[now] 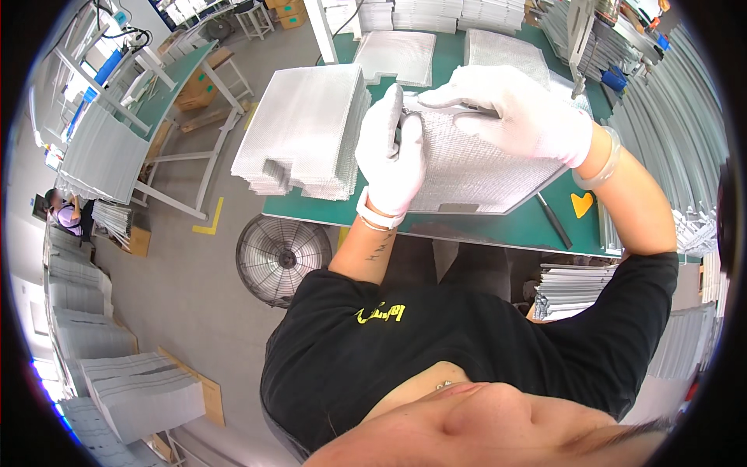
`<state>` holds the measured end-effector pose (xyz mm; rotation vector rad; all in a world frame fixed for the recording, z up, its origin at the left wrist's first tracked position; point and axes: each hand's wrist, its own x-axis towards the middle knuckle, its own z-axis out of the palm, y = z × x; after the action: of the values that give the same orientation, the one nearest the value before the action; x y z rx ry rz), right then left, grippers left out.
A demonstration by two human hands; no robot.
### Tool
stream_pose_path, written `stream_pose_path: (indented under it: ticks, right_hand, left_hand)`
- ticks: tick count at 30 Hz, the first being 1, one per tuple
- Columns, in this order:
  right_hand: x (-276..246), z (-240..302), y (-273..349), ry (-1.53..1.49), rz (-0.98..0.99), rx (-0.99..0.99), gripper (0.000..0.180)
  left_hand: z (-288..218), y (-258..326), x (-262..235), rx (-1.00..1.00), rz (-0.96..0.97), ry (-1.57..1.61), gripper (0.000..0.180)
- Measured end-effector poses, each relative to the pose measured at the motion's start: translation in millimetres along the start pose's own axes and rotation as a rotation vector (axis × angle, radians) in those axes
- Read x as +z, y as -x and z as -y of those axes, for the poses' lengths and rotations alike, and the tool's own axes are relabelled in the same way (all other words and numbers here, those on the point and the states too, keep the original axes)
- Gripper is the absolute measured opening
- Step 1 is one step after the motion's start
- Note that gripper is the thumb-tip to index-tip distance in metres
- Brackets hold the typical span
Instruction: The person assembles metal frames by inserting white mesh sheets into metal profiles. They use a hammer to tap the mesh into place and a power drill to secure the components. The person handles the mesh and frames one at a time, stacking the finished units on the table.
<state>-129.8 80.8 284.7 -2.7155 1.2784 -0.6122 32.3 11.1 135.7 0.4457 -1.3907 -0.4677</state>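
Both gloved hands, left hand (391, 156) and right hand (520, 109), grip a mesh panel (467, 167).
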Motion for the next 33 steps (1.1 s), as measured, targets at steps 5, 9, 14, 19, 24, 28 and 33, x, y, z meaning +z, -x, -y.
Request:
stream_pose_path:
  ticks: [5, 9, 14, 19, 24, 28, 33]
  right_hand:
    - [8, -12, 0, -0.076, -0.071, -0.058, 0.040]
    - [8, -12, -1, -0.068, -0.066, -0.036, 0.041]
    - [8, -12, -1, -0.074, -0.060, -0.026, 0.040]
    - [10, -16, -1, -0.019, -0.099, -0.067, 0.039]
    - [10, -13, 1, -0.043, -0.096, -0.035, 0.038]
    - [11, -12, 0, -0.041, -0.118, -0.064, 0.038]
    - [10, -10, 3, -0.042, -0.098, -0.052, 0.038]
  left_hand:
    - [-1, 1, 5, 0.109, -0.035, -0.118, 0.037]
    - [6, 2, 9, 0.155, -0.076, -0.107, 0.039]
    - [0, 3, 11, 0.047, -0.104, -0.080, 0.037]
    - [-3, 4, 13, 0.064, -0.121, -0.190, 0.036]
    - [-2, 4, 18, 0.151, -0.159, -0.316, 0.036]
    - [-4, 4, 16, 0.118, -0.155, -0.302, 0.036]
    - [0, 5, 14, 0.149, -0.153, -0.255, 0.034]
